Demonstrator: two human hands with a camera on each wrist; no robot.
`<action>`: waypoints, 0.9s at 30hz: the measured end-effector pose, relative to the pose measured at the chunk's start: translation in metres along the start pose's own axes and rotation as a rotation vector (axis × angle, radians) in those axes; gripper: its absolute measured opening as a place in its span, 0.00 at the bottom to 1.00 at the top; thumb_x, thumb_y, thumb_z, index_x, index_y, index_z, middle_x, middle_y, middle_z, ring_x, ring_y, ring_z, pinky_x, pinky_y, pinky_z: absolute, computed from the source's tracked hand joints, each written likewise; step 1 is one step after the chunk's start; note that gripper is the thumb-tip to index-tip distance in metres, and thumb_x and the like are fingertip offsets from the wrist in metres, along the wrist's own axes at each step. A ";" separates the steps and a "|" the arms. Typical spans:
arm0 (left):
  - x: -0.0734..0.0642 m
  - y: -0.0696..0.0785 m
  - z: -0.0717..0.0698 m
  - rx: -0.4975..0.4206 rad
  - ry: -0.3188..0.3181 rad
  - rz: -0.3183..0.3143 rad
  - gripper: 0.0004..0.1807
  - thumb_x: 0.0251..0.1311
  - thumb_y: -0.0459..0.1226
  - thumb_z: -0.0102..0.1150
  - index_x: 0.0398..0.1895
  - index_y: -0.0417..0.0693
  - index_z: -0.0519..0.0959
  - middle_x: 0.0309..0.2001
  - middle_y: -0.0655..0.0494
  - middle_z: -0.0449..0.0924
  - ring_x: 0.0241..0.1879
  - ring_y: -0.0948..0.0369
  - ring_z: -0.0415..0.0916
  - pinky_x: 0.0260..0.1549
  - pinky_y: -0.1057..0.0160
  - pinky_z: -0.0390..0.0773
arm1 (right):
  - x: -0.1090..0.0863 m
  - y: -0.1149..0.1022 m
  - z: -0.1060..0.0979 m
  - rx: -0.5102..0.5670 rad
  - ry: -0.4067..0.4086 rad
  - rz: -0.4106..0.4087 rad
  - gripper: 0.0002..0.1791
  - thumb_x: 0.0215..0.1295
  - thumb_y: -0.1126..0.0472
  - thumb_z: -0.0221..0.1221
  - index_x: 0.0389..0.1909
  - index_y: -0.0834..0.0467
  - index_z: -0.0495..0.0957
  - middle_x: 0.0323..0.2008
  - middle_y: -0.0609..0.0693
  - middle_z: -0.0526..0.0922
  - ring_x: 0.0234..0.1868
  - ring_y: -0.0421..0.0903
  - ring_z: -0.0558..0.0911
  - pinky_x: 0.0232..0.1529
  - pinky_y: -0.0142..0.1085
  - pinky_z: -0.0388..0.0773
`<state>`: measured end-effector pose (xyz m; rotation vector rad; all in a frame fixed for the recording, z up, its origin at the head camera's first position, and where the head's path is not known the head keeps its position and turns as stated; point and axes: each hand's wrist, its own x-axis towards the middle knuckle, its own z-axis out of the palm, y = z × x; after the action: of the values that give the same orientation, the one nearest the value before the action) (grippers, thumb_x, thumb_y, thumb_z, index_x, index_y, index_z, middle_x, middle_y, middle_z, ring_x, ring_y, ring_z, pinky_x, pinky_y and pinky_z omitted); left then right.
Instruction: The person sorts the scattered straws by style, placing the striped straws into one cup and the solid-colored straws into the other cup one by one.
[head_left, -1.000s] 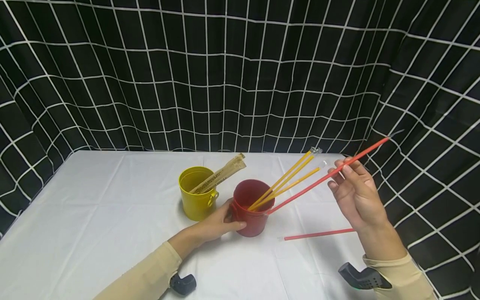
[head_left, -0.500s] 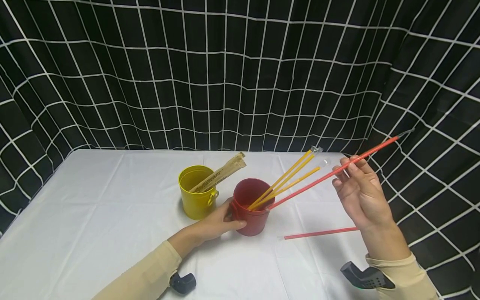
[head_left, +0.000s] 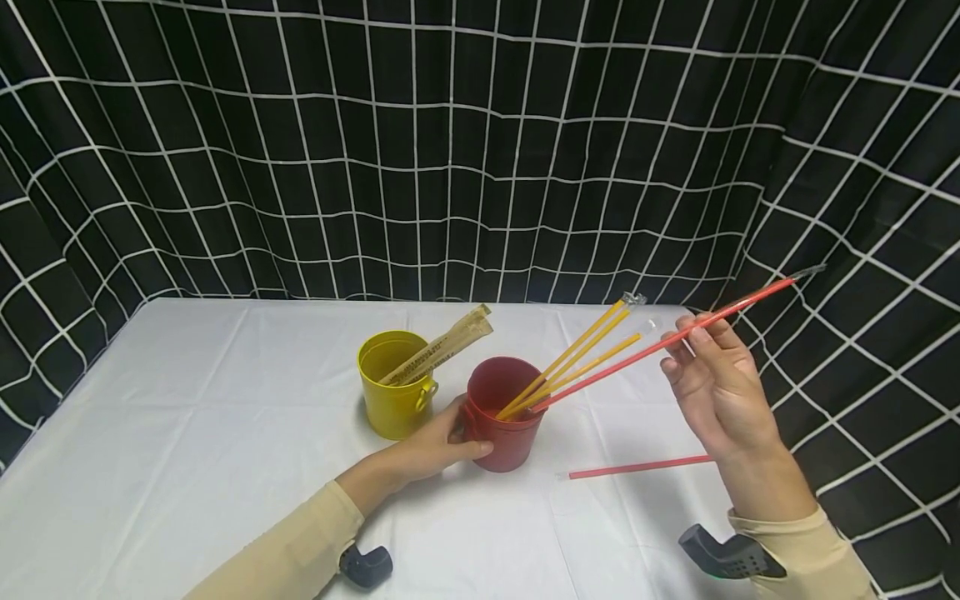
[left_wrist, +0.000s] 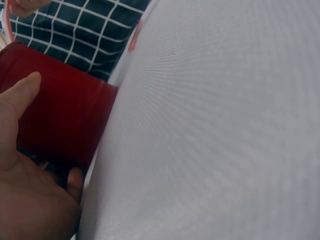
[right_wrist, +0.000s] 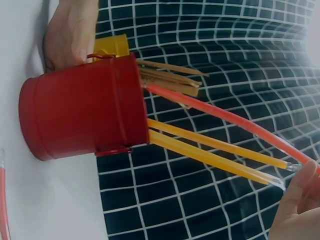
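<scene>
My left hand (head_left: 431, 450) grips the side of a small red bucket (head_left: 504, 446), its thumb (left_wrist: 27, 92) laid along the wall in the left wrist view. Several yellow straws (head_left: 573, 350) in clear wrappers lean out of that bucket to the right. With thumb and fingers my right hand (head_left: 716, 387) pinches a long red straw (head_left: 622, 364), also in a clear wrapper. The straw slants down leftward, and its lower end overlaps the bucket's right rim. In the right wrist view the red straw (right_wrist: 220, 115) meets the mouth of the bucket (right_wrist: 85, 107).
A yellow bucket (head_left: 393, 412) holding tan paper-wrapped sticks (head_left: 438, 350) stands left of the red one. Another red straw (head_left: 637, 467) lies on the white cloth-covered table (head_left: 225, 433), partly behind my right wrist. A black curtain (head_left: 480, 150) with white grid lines surrounds the table.
My right hand shifted slightly right, then partly back left. The red straw's lower end rose from outside the red bucket's rim to over its mouth. The left hand and bucket stayed put.
</scene>
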<state>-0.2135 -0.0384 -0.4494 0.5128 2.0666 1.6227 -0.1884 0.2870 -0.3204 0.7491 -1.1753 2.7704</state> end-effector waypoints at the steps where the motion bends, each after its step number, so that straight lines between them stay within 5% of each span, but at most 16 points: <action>1: 0.000 0.000 0.000 0.000 0.000 -0.001 0.49 0.66 0.46 0.64 0.82 0.51 0.45 0.82 0.50 0.49 0.82 0.49 0.47 0.79 0.48 0.56 | 0.000 0.002 0.000 -0.022 0.006 0.000 0.17 0.76 0.75 0.44 0.48 0.62 0.82 0.43 0.53 0.89 0.45 0.47 0.86 0.40 0.31 0.85; 10: -0.002 0.002 0.000 0.004 0.006 -0.027 0.49 0.66 0.47 0.64 0.83 0.53 0.45 0.82 0.52 0.49 0.82 0.50 0.47 0.79 0.48 0.57 | -0.002 0.019 0.004 -0.286 0.050 0.048 0.18 0.73 0.77 0.46 0.44 0.59 0.83 0.40 0.48 0.88 0.41 0.41 0.87 0.39 0.31 0.86; 18: -0.001 0.001 0.000 0.007 0.005 -0.018 0.49 0.65 0.47 0.64 0.83 0.53 0.46 0.82 0.53 0.49 0.82 0.51 0.47 0.79 0.48 0.56 | -0.005 0.035 0.002 -0.580 0.062 0.187 0.14 0.72 0.74 0.53 0.44 0.54 0.82 0.40 0.43 0.86 0.42 0.38 0.85 0.41 0.31 0.87; 27: -0.001 0.001 0.000 0.000 -0.001 -0.017 0.49 0.65 0.47 0.64 0.82 0.54 0.46 0.83 0.54 0.49 0.82 0.52 0.46 0.79 0.49 0.56 | -0.008 0.055 -0.004 -0.938 -0.038 0.370 0.07 0.73 0.64 0.57 0.47 0.57 0.81 0.38 0.39 0.87 0.41 0.38 0.85 0.43 0.31 0.86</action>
<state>-0.2125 -0.0387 -0.4480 0.4947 2.0654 1.6123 -0.1949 0.2515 -0.3629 0.4878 -2.5009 1.9679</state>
